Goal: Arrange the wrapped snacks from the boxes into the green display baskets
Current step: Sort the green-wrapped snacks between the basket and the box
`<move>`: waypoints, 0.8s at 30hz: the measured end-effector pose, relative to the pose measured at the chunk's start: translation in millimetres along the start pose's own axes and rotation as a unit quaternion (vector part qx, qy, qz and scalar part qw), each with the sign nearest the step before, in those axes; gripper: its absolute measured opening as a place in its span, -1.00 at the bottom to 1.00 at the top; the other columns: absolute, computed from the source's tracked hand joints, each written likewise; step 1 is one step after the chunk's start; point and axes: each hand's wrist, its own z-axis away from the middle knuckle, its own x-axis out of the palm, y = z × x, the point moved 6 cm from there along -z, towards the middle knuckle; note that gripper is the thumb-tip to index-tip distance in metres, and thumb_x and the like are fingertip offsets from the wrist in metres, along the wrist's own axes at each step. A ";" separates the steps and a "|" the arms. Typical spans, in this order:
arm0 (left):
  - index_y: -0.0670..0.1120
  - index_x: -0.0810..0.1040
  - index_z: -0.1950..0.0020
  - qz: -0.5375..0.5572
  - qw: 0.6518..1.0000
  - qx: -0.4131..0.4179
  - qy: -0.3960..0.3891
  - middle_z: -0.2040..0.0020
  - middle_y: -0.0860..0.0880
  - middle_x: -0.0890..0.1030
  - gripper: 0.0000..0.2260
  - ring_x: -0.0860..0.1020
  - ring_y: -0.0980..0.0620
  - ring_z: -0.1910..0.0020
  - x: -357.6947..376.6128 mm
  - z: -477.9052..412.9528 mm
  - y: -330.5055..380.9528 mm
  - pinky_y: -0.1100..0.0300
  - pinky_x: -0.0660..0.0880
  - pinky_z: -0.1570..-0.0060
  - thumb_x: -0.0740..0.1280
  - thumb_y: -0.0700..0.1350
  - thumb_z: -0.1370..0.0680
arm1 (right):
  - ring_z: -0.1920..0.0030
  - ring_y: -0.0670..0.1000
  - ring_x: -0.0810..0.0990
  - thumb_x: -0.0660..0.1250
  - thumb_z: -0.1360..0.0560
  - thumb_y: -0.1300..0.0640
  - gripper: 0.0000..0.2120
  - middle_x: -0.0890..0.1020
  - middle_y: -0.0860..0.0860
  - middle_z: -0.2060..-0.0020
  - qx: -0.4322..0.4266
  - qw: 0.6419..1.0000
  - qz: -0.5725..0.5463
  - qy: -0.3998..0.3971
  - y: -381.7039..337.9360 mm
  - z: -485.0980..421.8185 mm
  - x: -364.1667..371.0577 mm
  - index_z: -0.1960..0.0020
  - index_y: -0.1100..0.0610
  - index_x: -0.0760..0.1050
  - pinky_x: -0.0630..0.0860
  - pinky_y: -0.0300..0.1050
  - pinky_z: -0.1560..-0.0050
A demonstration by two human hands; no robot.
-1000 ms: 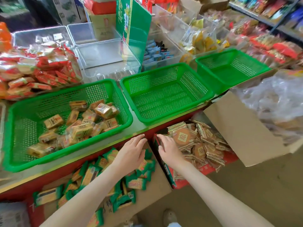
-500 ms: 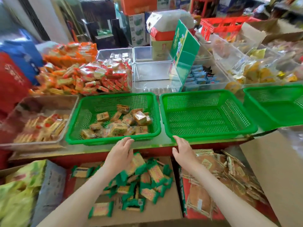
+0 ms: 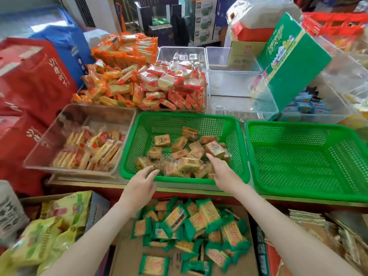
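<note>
A green display basket (image 3: 235, 134) on the counter holds several tan wrapped snacks (image 3: 189, 151). My left hand (image 3: 141, 185) reaches over its front rim with straight fingers and holds nothing. My right hand (image 3: 224, 171) stretches into the basket, fingertips at the tan snacks, also holding nothing. To the right stands a second green basket (image 3: 306, 158) with nothing in it. Below the counter an open cardboard box (image 3: 127, 253) holds several green-wrapped snacks (image 3: 191, 226). Another box of pale wrapped snacks (image 3: 326, 232) shows at the lower right.
A clear tray (image 3: 49, 140) of orange-and-white packets stands left of the basket. Red and orange packets (image 3: 151, 84) are piled behind, beside clear bins (image 3: 241, 96) and a leaning green carton (image 3: 290, 58). Yellow-green bags (image 3: 45, 232) lie lower left, red bags (image 3: 33, 80) stand left.
Both hands have risen from the boxes below the counter up to the left green basket. The view has swung left, so this basket now sits in the middle.
</note>
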 end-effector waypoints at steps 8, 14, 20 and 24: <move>-0.12 0.45 -0.38 -0.074 0.993 0.054 -0.079 -0.37 -0.09 0.47 -0.42 0.42 -0.08 -0.35 33.7 -7.1 -22.2 -0.02 0.20 -0.36 0.03 0.25 -0.58 | -0.51 0.12 0.11 0.22 -0.41 0.48 -0.01 -0.01 0.01 -0.56 -0.121 0.941 0.272 -0.162 -35.8 -66.9 27.4 -0.55 -0.05 -0.29 0.27 0.04 -0.41; -0.08 0.40 -0.21 -0.070 0.995 0.074 0.013 -0.08 -0.02 0.56 -0.57 0.37 -0.02 -0.08 36.6 -8.3 -23.3 0.04 0.21 -0.08 0.07 0.20 -0.53 | -0.48 0.05 0.17 0.37 -0.45 0.28 -0.19 0.18 -0.01 -0.51 -0.114 0.960 0.211 -0.143 -32.0 -73.3 27.0 -0.55 0.03 0.01 0.22 -0.03 -0.44; -0.09 0.45 -0.21 -0.068 0.993 0.092 0.031 -0.06 0.00 0.56 -0.55 0.52 -0.03 -0.03 35.3 -7.4 -25.5 0.08 0.22 -0.04 0.09 0.19 -0.53 | -0.30 0.07 0.37 0.41 -0.42 0.15 -0.30 0.39 0.09 -0.33 -0.126 0.982 0.139 -0.026 -29.9 -60.6 12.5 -0.47 0.16 0.18 0.34 -0.08 -0.34; -0.09 0.40 -0.25 -0.056 0.996 0.065 0.001 -0.11 -0.03 0.56 -0.56 0.56 -0.07 -0.05 31.3 -6.2 -24.2 0.07 0.21 -0.08 0.13 0.16 -0.50 | -0.19 0.17 0.47 0.44 -0.41 0.15 -0.34 0.47 0.16 -0.22 -0.144 0.980 0.115 0.077 -33.2 -37.8 0.4 -0.42 0.26 0.26 0.44 0.00 -0.24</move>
